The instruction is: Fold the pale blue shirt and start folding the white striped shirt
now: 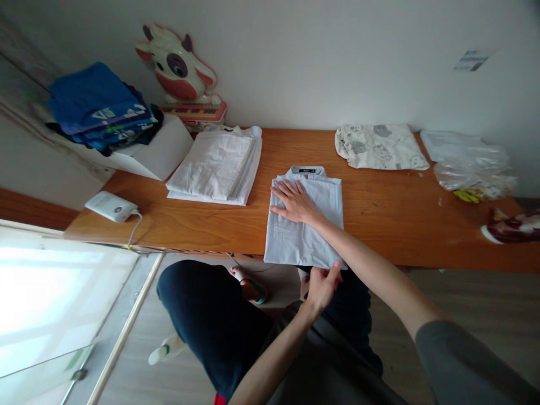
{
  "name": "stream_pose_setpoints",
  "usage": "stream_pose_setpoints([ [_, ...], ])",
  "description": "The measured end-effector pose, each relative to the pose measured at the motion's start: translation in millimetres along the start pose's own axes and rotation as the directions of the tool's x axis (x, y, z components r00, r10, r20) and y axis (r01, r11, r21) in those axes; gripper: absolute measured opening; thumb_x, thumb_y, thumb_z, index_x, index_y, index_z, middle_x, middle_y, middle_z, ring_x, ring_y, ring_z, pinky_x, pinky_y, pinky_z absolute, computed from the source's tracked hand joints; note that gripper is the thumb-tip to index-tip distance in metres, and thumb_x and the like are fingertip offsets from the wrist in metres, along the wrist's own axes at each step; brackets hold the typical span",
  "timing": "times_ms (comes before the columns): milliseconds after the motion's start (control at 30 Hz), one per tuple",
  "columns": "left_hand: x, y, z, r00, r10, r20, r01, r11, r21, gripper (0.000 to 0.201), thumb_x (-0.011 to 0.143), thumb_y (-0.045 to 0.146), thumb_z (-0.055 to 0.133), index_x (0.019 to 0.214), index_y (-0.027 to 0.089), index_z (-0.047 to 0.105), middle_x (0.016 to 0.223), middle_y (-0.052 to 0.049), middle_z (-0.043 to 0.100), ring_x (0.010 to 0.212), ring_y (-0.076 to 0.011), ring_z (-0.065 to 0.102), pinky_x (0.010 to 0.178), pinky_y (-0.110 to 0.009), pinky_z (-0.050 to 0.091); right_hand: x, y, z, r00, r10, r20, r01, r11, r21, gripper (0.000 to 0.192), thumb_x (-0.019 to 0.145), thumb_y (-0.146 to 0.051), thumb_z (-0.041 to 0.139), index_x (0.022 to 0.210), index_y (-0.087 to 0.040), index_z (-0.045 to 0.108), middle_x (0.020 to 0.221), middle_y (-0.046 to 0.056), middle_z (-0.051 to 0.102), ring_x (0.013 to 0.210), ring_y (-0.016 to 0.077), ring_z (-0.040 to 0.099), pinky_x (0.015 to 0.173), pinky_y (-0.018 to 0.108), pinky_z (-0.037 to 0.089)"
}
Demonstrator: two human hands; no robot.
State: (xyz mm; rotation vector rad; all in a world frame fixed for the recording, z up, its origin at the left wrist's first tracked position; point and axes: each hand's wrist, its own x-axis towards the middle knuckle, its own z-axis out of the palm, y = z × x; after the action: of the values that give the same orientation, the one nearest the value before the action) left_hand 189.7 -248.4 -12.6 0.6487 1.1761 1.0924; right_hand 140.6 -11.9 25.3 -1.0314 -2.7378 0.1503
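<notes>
Folding step: right hand [294, 202] flat, fingers spread, pins the pale shirt [304, 216] on the desk [388, 219]; left hand [323, 284] pinches its hem, presumably to lift it next.

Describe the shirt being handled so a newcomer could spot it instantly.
On the long wooden table, at the near edge, lies a folded pale blue shirt. Unlike the white stack and printed cloth, it has a dark collar label.
</notes>
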Motion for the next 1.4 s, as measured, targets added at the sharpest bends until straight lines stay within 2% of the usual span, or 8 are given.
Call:
stream_pose_setpoints([
  [167,6.0,4.3,26.0,0.994,0.069,-0.089,-0.082,0.985,-0.152,0.075,0.088,0.086,0.061,0.051,0.021,0.047,0.043,0.004,0.04,0.04,-0.0065,0.033,0.046,-0.026,0.019,1.6,4.2,6.0,0.999,-0.033,-0.04,0.035,0.997,0.062,0.078,0.106,-0.068,0.051,0.17,-0.025,0.038,0.18,0.007,0.032,0.168,0.0351,0.022,0.137,0.065,0.005],
  [667,11.6,-7.7,32.4,0.997,0.035,0.065,-0.03,0.996,-0.084,0.079,0.088,0.092,0.052,0.066,0.017,0.066,0.043,0.001,0.051,0.037,-0.0089,0.039,0.045,-0.026,0.026,4.2,4.5,-3.9,0.989,-0.077,-0.123,0.109,0.954,0.278,0.069,0.106,-0.059,0.058,0.165,-0.025,0.046,0.176,0.01,0.04,0.166,0.0331,0.028,0.137,0.063,0.006],
  [767,2.9,-6.9,-1.1,0.992,-0.012,0.127,0.011,1.0,0.009,0.084,0.091,0.092,0.046,0.071,0.015,0.074,0.047,-0.003,0.058,0.042,-0.0115,0.047,0.05,-0.027,0.033,-14.8,6.0,-25.8,0.937,0.048,-0.345,0.133,0.867,0.48,0.048,0.109,-0.055,0.054,0.146,-0.027,0.064,0.158,0.009,0.061,0.153,0.0303,0.05,0.134,0.06,0.024],
  [900,-14.4,12.7,-83.9,0.973,0.099,-0.209,-0.099,0.995,0.012,0.08,0.095,0.087,0.047,0.058,0.019,0.065,0.048,-0.003,0.053,0.049,-0.0142,0.049,0.055,-0.029,0.037,-105.4,-4.9,-50.2,0.722,0.519,-0.458,0.081,0.594,0.8,0.026,0.109,-0.048,0.059,0.112,-0.026,0.073,0.107,0.005,0.076,0.096,0.0217,0.072,0.089,0.039,0.059],
  [1067,-28.2,38.7,-152.7,0.897,0.221,-0.383,-0.136,0.962,0.236,0.064,0.098,0.071,0.061,0.058,0.02,0.056,0.051,0.002,0.048,0.051,-0.0118,0.041,0.055,-0.026,0.032,-257.2,-40.3,-31.6,0.472,0.831,-0.296,-0.066,0.368,0.927,0.021,0.105,-0.042,0.067,0.098,-0.023,0.07,0.065,-0.004,0.057,0.052,0.0113,0.048,0.053,0.026,0.04],
  [1167,-35.7,38.0,-160.7,0.946,0.171,-0.274,-0.093,0.957,0.274,0.06,0.098,0.067,0.064,0.062,0.02,0.059,0.05,0.003,0.047,0.048,-0.0111,0.037,0.051,-0.026,0.026,-305.7,-55.9,-12.4,0.467,0.876,-0.118,-0.198,0.234,0.952,0.026,0.103,-0.047,0.069,0.119,-0.026,0.067,0.064,-0.006,0.058,0.051,0.0126,0.052,0.05,0.025,0.04],
  [1267,-52.7,32.5,-164.2,0.986,0.094,-0.136,-0.06,0.97,0.236,0.061,0.099,0.066,0.064,0.061,0.018,0.064,0.05,0.001,0.051,0.048,-0.0113,0.041,0.053,-0.026,0.029,-315.9,-63.9,-5.8,0.511,0.856,0.077,-0.263,0.07,0.962,0.065,0.097,-0.057,0.074,0.151,-0.031,0.049,0.093,0.003,0.076,0.069,0.021,0.072,0.054,0.031,0.055],
  [1400,-85.6,33.7,-171.8,0.987,-0.017,0.159,-0.025,0.966,0.258,0.051,0.099,0.057,0.069,0.073,0.016,0.08,0.08,-0.008,0.074,0.076,-0.0202,0.064,0.075,-0.031,0.048,-316.1,-65.2,-16.0,0.483,0.843,0.238,-0.229,-0.141,0.963,0.078,0.085,-0.054,0.088,0.151,-0.032,0.052,0.103,0.005,0.078,0.07,0.0231,0.075,0.062,0.039,0.065],
])
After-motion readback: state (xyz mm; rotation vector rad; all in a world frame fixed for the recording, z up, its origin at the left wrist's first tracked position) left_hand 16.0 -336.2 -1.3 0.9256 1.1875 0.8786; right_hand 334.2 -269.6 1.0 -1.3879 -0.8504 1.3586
